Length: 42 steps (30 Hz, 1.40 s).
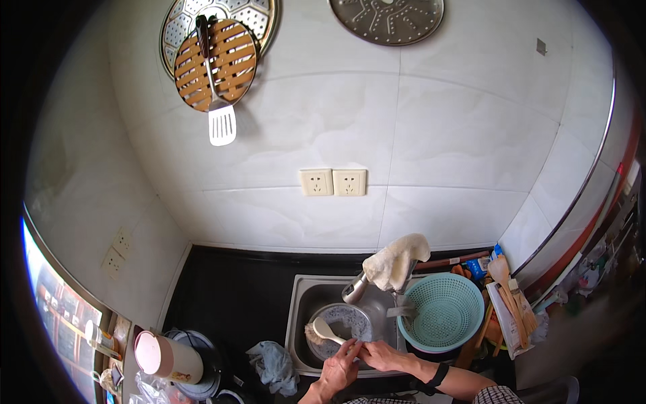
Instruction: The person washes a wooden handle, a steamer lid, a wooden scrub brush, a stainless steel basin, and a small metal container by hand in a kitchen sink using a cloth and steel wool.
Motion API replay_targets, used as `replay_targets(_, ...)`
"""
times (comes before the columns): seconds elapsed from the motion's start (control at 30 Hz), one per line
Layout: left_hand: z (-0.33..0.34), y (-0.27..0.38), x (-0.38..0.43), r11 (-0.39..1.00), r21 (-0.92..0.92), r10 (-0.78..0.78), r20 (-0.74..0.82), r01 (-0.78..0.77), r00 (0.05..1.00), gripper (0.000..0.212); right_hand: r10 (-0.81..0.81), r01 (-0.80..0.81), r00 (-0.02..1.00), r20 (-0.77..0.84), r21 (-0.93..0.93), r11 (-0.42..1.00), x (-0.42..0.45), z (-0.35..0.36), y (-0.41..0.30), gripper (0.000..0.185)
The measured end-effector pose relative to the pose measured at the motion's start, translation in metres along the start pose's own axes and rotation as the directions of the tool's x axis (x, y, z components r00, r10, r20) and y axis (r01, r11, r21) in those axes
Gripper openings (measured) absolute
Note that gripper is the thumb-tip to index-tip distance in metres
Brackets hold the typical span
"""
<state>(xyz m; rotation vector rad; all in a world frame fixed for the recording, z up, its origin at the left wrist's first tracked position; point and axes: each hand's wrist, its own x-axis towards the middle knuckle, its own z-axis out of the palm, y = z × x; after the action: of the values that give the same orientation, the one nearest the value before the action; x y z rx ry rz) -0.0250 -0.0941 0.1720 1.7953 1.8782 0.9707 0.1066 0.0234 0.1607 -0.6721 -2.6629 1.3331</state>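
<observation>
A dish brush (325,329) with a cream handle and tan bristles slants over a round metal basin (367,315) in the left sink bowl. My left hand (340,367) and my right hand (382,355) meet at the brush handle's lower end, fingers closed about it. Their fingers hide how each grips it. Suds and greyish water fill the basin, and the bristles rest by its left rim. Above the basin the metal faucet (356,289) points down, with a cream cloth (396,262) draped over it.
A turquoise plastic colander (441,313) covers the sink's right side. Wooden spatulas (512,303) lie beyond it. Left of the sink are a crumpled blue-grey cloth (274,367) and a pink-and-white container (169,357). A slotted turner (222,123) hangs on the tiled wall above sockets (333,182).
</observation>
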Motion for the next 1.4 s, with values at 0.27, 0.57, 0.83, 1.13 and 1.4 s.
replay_targets(0.27,-0.042,0.066,0.002,0.982,0.109,0.184,-0.409,-0.152,0.894,0.038,-0.253,0.221,0.928,-0.273,-0.141,0.965,-0.006,-0.012,-0.034,0.021)
replay_targets(0.57,-0.028,0.05,-0.027,0.985,-0.037,-0.173,-0.2,0.169,0.964,0.055,0.155,-0.171,0.951,-0.267,-0.037,0.985,-0.002,0.03,0.03,0.039)
replay_targets(0.83,-0.023,0.044,-0.022,0.993,-0.053,-0.107,-0.099,0.102,0.989,0.058,-0.004,-0.026,0.974,-0.225,-0.134,0.991,0.006,0.072,0.113,0.039)
replay_targets(1.13,-0.02,0.045,-0.019,0.996,-0.001,-0.093,-0.112,0.093,0.989,0.057,0.305,-0.304,0.952,-0.011,0.051,0.951,0.013,0.043,0.101,0.047)
replay_targets(1.4,-0.02,0.037,-0.022,0.999,0.007,-0.041,-0.128,0.042,0.991,0.053,0.0,-0.035,0.959,-0.283,-0.122,0.992,0.005,0.051,0.09,0.041)
